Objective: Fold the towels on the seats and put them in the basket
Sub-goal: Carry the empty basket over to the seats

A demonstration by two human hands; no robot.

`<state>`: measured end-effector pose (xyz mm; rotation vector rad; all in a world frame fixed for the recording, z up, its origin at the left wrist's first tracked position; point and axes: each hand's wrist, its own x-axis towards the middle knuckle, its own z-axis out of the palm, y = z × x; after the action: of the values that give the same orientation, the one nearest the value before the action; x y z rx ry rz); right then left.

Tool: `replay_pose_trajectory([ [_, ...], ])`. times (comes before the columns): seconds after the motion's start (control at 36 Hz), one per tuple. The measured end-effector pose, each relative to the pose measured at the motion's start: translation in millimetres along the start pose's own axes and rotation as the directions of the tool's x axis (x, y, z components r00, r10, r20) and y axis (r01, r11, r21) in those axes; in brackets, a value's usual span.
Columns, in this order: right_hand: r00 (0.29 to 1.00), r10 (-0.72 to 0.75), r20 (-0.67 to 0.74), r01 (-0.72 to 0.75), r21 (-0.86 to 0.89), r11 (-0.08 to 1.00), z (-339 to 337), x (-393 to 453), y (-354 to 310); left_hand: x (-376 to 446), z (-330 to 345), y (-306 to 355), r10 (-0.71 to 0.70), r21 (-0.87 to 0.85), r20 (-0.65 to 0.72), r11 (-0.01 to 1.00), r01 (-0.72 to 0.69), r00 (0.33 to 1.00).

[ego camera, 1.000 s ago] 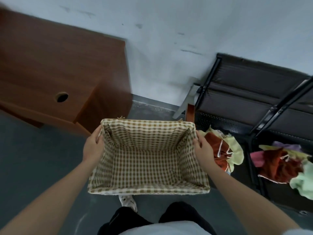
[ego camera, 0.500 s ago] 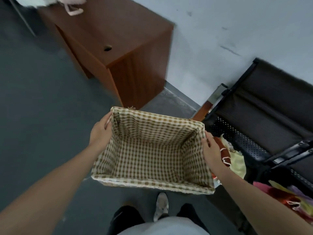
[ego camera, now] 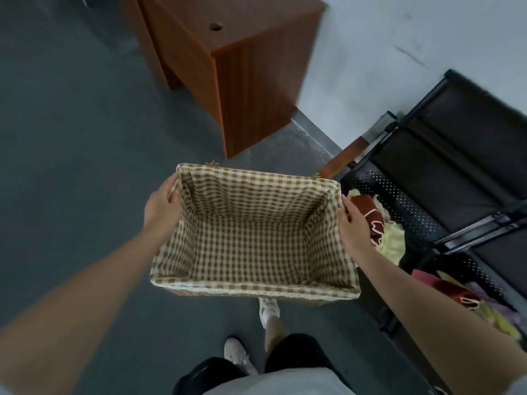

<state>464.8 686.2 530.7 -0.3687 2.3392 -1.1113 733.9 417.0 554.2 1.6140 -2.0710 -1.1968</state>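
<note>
Checked cloth lines the empty basket (ego camera: 251,232), held in the air beside the seats (ego camera: 445,206). The left hand (ego camera: 161,205) and right hand (ego camera: 352,223) each grip a short end. The basket is probably light and stiff. The crumpled towels (ego camera: 379,226) on the seats look soft, best lifted by their corners.

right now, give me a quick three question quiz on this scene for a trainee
1. True or false: the basket already has folded towels in it.
2. How is the basket held? A) by the left hand alone B) by the left hand and the right hand, one on each short side C) it sits on the wooden desk
3. Fill in: the crumpled towels lie on the black ____ to the person's right.

Key
1. False: only its checked lining shows.
2. B
3. seats
</note>
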Motion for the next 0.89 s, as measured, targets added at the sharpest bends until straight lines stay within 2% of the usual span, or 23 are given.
replay_pose_trajectory([
  [0.17,1.000,0.002,0.005,-0.002,-0.043,0.999,-3.7,-37.2,19.0,-44.8,-3.6,-24.0,-0.043,0.014,-0.002,0.999,0.043,0.999],
  [0.31,0.997,-0.062,0.042,0.066,-0.082,0.994,-14.9,-49.5,35.9,-79.9,4.7,-29.7,-0.068,0.005,-0.050,0.998,0.068,0.996],
  [0.39,0.994,-0.079,0.077,0.086,-0.093,0.992,-25.7,-47.5,48.0,-99.4,14.7,-30.2,-0.079,0.032,-0.095,0.996,0.082,0.992],
  [0.69,0.979,-0.063,0.194,0.087,-0.119,0.989,-67.5,1.3,130.4,-160.7,85.7,-20.3,-0.234,-0.092,-0.191,0.971,0.220,0.953],
  [0.89,0.964,-0.065,0.259,0.099,-0.120,0.988,-63.8,9.1,156.9,-193.9,122.3,-47.8,-0.316,-0.121,-0.239,0.948,0.294,0.918],
])
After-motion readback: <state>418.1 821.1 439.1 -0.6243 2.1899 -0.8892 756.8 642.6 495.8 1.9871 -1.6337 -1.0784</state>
